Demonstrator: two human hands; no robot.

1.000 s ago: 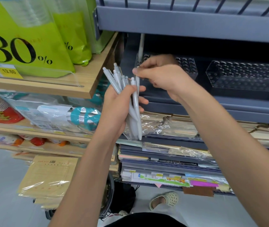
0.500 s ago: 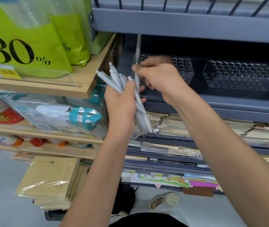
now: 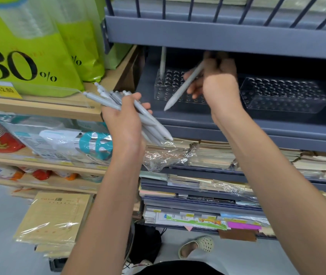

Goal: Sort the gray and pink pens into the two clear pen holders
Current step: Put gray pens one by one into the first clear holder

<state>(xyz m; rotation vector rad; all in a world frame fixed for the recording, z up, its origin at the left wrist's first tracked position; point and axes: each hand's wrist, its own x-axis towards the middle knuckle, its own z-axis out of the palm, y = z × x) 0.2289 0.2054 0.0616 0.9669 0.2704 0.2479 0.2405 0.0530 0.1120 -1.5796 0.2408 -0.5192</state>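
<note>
My left hand grips a bundle of several gray pens in a clear plastic wrap, in front of the blue-gray shelf. Up at the shelf, my right hand pinches a single gray pen, tip slanting down to the left, over the left clear pen holder. One gray pen stands upright in that holder's back left corner. The right clear pen holder sits further right on the same shelf with nothing in it. No pink pens show.
The upper shelf's edge hangs low over the holders. Green sale bags stand on a wooden shelf at left. Stacked notebooks and paper fill the shelves below. A sandalled foot is on the floor.
My right hand has pulled one gray pen out of the bundle and lifted it up and right toward the left holder. The left hand with the bundle dropped slightly and tilted.
</note>
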